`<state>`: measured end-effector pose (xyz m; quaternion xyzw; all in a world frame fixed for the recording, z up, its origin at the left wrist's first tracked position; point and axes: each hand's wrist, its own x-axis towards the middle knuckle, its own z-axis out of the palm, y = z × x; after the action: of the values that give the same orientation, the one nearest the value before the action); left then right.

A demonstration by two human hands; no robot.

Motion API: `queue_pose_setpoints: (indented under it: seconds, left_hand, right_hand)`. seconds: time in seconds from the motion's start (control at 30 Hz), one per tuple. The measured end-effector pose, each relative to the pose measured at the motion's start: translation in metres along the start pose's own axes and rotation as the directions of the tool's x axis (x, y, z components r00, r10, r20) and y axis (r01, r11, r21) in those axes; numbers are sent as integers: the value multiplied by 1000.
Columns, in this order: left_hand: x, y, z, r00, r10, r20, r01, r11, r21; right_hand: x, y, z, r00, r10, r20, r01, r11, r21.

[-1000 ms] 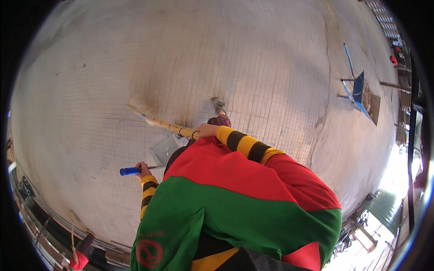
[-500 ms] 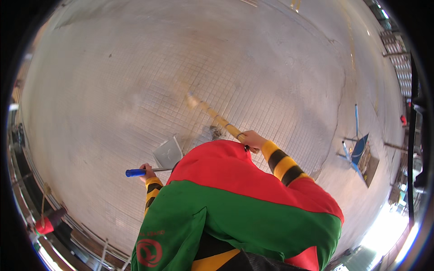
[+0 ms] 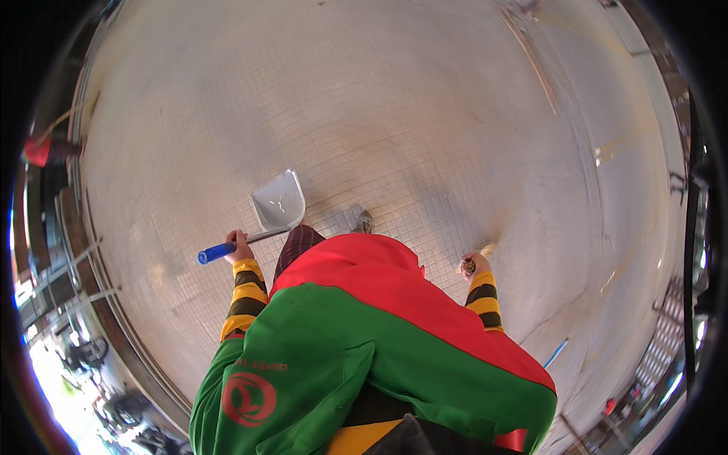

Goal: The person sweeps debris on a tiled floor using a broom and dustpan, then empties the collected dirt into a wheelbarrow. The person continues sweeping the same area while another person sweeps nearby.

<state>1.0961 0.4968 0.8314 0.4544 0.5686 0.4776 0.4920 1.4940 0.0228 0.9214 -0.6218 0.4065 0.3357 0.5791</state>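
Note:
My left hand (image 3: 240,244) is closed around the blue grip of a long-handled dustpan (image 3: 263,199). Its pale grey pan rests on or just above the floor ahead of my left leg, and a few thin white bits (image 3: 280,202) show inside. Out to the right, my right hand (image 3: 479,262) is wrapped round a broom (image 3: 469,266), whose handle end faces up. The broom's lower part is mostly hidden behind the hand, with a blurred yellowish piece showing just beyond it. A shoe (image 3: 363,221) shows past the front of my red and green top.
Grid-scored concrete floor (image 3: 364,129) spreads around me. A long thin strip (image 3: 531,61) lies at the far right. A blue pole (image 3: 556,353) is at the lower right. Railings (image 3: 95,265) and a red object (image 3: 38,152) line the left side.
The broom has swung from pointing ahead-left to the right side, with my right hand moving outward. The dustpan is farther forward in view and its inside now shows. My view has turned right.

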Motion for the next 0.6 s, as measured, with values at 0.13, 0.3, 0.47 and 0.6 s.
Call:
queue_pose_setpoints:
  seconds: [0.13,0.3,0.47,0.6]
  left_hand:
    - [-19,7,-72,993,-32,-110,45,993,112]
    - [-28,6,-61,961,-80,-265,120,983,136]
    - [-34,-11,-67,920,-206,-332,247,965,84]
    - [-38,-45,-72,887,-245,-391,335,925,179]
  right_hand:
    - [9,15,58,988,149,49,-143,984,-111]
    - [-21,22,196,941,103,323,98,830,-549]
    - [-56,47,318,845,214,490,288,591,-754]
    - [-77,49,373,795,291,532,320,544,-776]
